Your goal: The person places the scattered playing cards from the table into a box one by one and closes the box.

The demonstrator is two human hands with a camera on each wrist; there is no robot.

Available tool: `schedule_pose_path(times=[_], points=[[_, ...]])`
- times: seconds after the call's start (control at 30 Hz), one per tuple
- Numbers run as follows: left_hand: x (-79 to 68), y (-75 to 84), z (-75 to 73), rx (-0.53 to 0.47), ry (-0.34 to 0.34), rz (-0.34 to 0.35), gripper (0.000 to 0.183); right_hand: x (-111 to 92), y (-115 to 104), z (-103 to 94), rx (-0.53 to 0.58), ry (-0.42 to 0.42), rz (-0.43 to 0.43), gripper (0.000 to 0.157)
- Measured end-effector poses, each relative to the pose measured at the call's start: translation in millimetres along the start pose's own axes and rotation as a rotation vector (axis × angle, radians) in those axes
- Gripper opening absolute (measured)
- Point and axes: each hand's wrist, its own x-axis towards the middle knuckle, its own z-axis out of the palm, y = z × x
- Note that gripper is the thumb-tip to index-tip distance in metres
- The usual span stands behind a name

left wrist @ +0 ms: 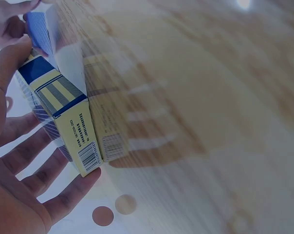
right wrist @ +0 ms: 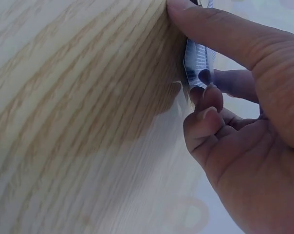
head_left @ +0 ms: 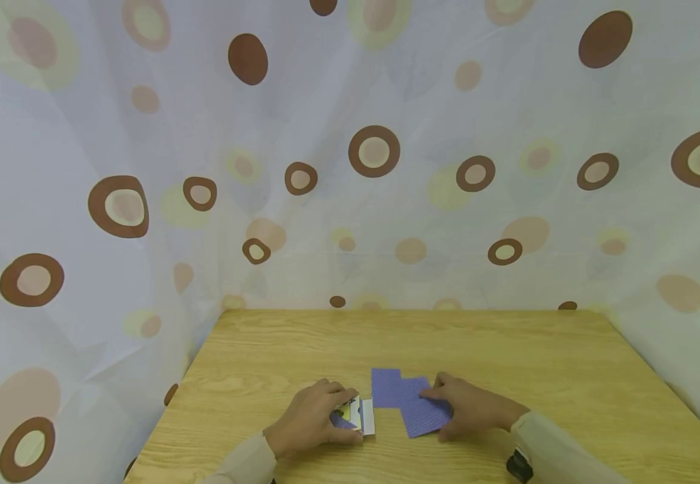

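Note:
My left hand (head_left: 316,417) holds a small card box (left wrist: 64,105), thumb on one side and fingers round the other. The box is cream and blue with a barcode, and a white end flap (head_left: 368,417) stands out on its right. To its right are playing cards (head_left: 416,420) with blue patterned backs, in two overlapping parts. My right hand (head_left: 471,403) grips the right part, index finger on top and thumb at the near edge. In the right wrist view its other fingers (right wrist: 203,124) are curled. The left part (head_left: 386,388) rests on the table. The card faces are hidden.
Underneath is a glossy wooden table (head_left: 253,356), its surface reflecting the box and hand. A pale curtain (head_left: 325,275) with brown and yellow spots hangs behind and along both sides. A dark band (head_left: 519,465) shows at the right sleeve.

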Motion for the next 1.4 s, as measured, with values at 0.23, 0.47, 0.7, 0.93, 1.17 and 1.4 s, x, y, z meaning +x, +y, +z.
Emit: schedule_pose_path(times=[0.23,0.47,0.7,0.93,1.17,1.4], points=[[-0.4,0.6,-0.7,0.008,-0.001,0.006,0.082,0,1,-3.0,0.001,0.074,0.017,0.084],[1.0,0.6,-1.8,0.022,0.007,0.008,0.081,0,-1,-5.2,0.022,0.154,-0.011,0.079],[1.3,0.0,-2.0,0.014,0.001,0.012,0.081,0,-1,-4.2,0.030,0.180,0.014,0.079],[0.7,-0.3,-1.6,0.004,0.007,0.016,0.081,1,-1,-1.8,0.026,0.202,0.041,0.076],[1.0,1.0,-3.2,0.002,0.003,0.008,0.080,2,-6,-0.9,0.024,0.215,0.058,0.073],[0.7,2.1,-3.7,0.002,0.001,0.005,0.079,5,-9,0.5,0.018,0.231,0.046,0.072]])
